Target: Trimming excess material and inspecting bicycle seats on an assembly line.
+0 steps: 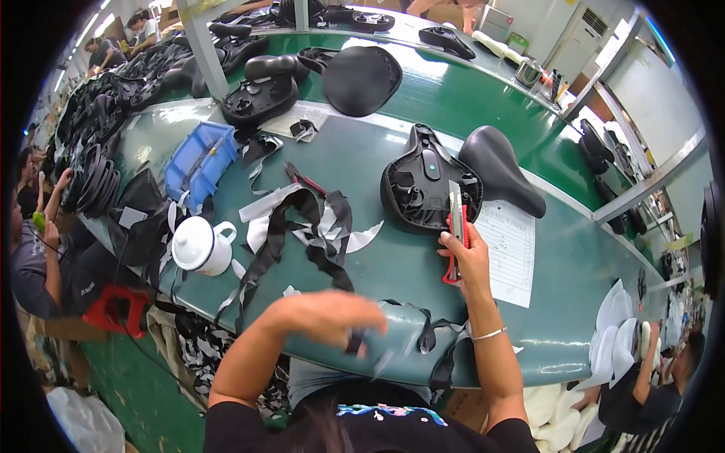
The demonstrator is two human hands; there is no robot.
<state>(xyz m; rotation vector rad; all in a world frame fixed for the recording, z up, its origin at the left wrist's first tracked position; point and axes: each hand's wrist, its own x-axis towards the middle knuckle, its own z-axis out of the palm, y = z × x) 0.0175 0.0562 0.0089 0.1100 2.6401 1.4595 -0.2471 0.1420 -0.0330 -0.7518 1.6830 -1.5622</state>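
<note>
My right hand (474,264) is closed around a red-handled utility knife (455,215), its blade pointing away from me. Just beyond the knife, a black bicycle saddle (400,192) lies with its underside up, showing its ribbed base. Another black saddle (500,167), smooth side up, rests against its right side. Over the table's near edge, my left hand (325,313) is smeared by motion, so its fingers are unclear. A small dark bit shows by its fingers, and I cannot tell whether it is held. Black trimmed strips (434,336) hang at the edge between my hands.
Black and white scraps (310,241), red-handled pliers (306,180), a white lidded mug (202,245) and a blue bin (200,162) lie left. A printed sheet (517,260) lies right. More saddles (260,98) stand beyond, near a metal post (202,49). Co-workers sit at both sides.
</note>
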